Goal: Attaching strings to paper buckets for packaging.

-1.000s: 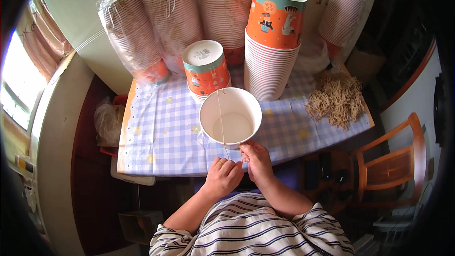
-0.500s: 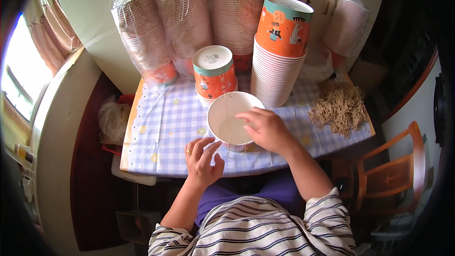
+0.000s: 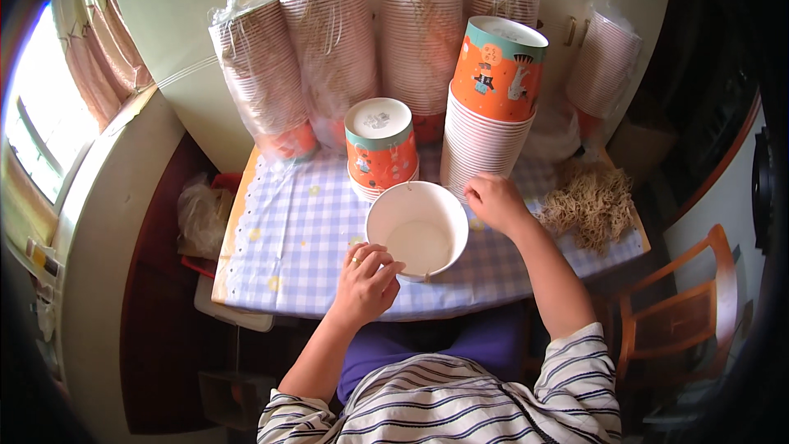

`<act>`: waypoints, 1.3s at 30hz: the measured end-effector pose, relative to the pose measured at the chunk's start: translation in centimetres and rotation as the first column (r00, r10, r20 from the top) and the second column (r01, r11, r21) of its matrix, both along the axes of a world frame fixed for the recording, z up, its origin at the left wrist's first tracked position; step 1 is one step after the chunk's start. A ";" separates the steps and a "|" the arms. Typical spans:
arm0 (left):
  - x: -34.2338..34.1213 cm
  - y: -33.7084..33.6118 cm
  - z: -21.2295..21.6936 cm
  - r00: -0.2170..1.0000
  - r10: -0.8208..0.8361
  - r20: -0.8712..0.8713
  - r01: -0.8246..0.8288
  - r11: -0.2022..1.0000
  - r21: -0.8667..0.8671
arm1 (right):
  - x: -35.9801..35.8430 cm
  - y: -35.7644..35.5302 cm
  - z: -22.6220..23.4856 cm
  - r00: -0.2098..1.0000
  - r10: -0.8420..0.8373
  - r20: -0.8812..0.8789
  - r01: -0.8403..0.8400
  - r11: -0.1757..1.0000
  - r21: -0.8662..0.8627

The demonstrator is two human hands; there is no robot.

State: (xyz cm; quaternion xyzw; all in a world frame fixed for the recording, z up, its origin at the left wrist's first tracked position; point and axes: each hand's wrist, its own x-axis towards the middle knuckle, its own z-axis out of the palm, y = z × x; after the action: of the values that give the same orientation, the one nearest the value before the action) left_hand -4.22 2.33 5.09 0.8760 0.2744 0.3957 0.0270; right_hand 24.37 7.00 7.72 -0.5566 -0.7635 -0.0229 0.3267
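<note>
A white-lined paper bucket [image 3: 419, 234] stands mouth up near the front of the table, tan cord ends showing at its back and front rim. At its front left rim, my left hand [image 3: 367, 279] has its fingers curled and pressed together. Just off the right rim is my right hand [image 3: 498, 204], closed, its fingertips pointing left. Whatever either hand pinches, if anything, is hidden or too small to make out. Behind the bucket sits a short upside-down stack of orange and green paper buckets [image 3: 381, 152]. A taller upside-down stack [image 3: 486, 136] rises behind my right hand.
A heap of tan cord loops [image 3: 590, 204] lies at the table's right edge. Several plastic-wrapped bucket stacks [image 3: 333, 53] line the back. A blue-checked cloth [image 3: 292, 230] covers the table. A wooden chair [image 3: 678, 312] stands to the right, a red bin [image 3: 226, 181] to the left.
My right hand has moved from over the bucket's mouth to its right side and closed. My left hand has come to the rim, fingers drawn together. The cord no longer shows across the mouth.
</note>
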 end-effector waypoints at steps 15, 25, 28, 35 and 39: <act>2.6 -0.4 2.1 0.999 0.011 -0.053 -0.014 0.998 -0.056 | -6.2 -11.3 -6.8 0.907 0.205 -0.369 -0.186 0.979 0.088; 3.2 -0.4 1.3 0.998 -0.066 -0.008 0.062 0.973 -0.223 | -10.3 -11.3 -7.8 0.816 -0.006 -0.578 0.087 0.990 0.112; 3.4 -0.4 1.4 0.998 -0.066 -0.011 0.062 0.972 -0.228 | -11.0 -10.9 -8.0 0.863 -0.076 -0.500 0.204 0.957 0.206; 3.3 -0.1 1.0 0.999 -0.048 -0.013 0.043 0.972 -0.232 | -11.3 -11.0 -8.5 0.752 -0.026 -0.659 0.138 0.983 0.119; 3.4 0.0 1.0 0.999 -0.039 -0.020 0.033 0.974 -0.225 | -11.1 -11.4 -8.9 0.131 -0.096 -0.987 -0.290 0.948 -0.130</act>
State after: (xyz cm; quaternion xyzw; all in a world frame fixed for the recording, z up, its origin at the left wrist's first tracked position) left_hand -0.86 2.33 6.11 0.8770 0.3016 0.3508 0.1297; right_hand 13.29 -4.35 -1.19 -0.4232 -0.3887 0.4820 0.6615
